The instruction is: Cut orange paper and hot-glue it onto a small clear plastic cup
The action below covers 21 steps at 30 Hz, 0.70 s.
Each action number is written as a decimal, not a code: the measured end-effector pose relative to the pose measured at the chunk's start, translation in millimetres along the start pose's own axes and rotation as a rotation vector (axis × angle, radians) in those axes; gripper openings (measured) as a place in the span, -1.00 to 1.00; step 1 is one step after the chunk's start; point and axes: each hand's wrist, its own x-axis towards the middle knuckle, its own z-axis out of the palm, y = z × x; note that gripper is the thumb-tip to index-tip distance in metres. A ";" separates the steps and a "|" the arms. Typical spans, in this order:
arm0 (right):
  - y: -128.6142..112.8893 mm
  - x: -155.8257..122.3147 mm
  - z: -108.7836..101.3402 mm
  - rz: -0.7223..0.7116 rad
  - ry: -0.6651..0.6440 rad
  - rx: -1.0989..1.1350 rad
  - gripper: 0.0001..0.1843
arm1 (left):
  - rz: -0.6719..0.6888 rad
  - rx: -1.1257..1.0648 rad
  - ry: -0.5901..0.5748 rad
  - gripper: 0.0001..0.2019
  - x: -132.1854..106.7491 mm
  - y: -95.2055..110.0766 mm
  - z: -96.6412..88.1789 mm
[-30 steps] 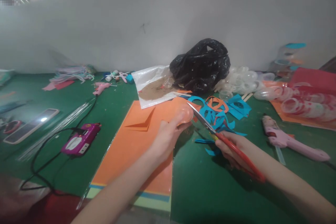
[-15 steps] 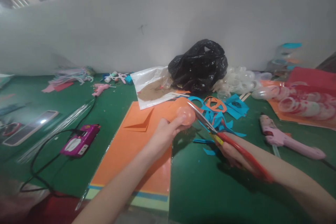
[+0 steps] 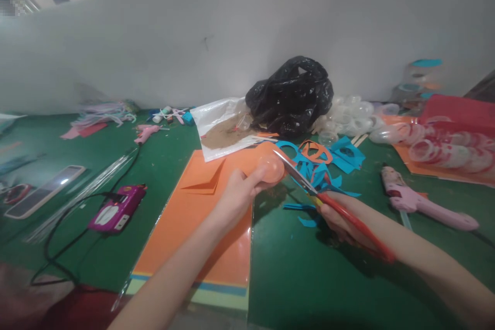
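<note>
My left hand (image 3: 240, 191) is closed, pinching a small clear round plastic cup (image 3: 271, 169) together with a piece of orange paper (image 3: 265, 150). They are over the right edge of a stack of orange sheets (image 3: 209, 237). My right hand (image 3: 336, 221) grips scissors (image 3: 340, 211) with red and yellow handles. Their blades point up and left, with the tips at the orange paper just beside the cup's upper right rim. Beyond the blades lie blue paper scraps (image 3: 319, 175) and an orange cut-out ring (image 3: 315, 151).
A black plastic bag (image 3: 294, 95) and a white sheet (image 3: 201, 113) stand by the wall. Clear plastic cups (image 3: 356, 113) are heaped at right, near a pink glue gun (image 3: 429, 209). At left are a second glue gun (image 3: 145, 133), a purple box (image 3: 119, 209) with cables, and a phone (image 3: 46, 191).
The scissors' handles look slightly closer together, and the tips have shifted a little left by the paper. The left hand keeps its pinch; the whole view has drifted slightly.
</note>
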 end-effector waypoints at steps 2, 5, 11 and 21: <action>-0.9 -0.8 -2.1 -0.030 -0.019 -0.040 -0.27 | 0.046 0.012 0.036 -0.62 1.5 0.6 1.0; -2.8 -4.2 -4.9 -0.090 -0.047 -0.114 -0.30 | 0.089 0.021 0.062 -0.54 3.3 1.0 1.7; 0.0 -9.6 -6.8 -0.148 -0.064 -0.120 -0.38 | 0.094 0.106 0.038 -0.40 6.9 -3.0 -4.8; -1.6 -3.3 0.8 -0.036 -0.025 -0.037 -0.27 | 0.139 0.322 0.055 -0.48 7.5 1.9 -16.1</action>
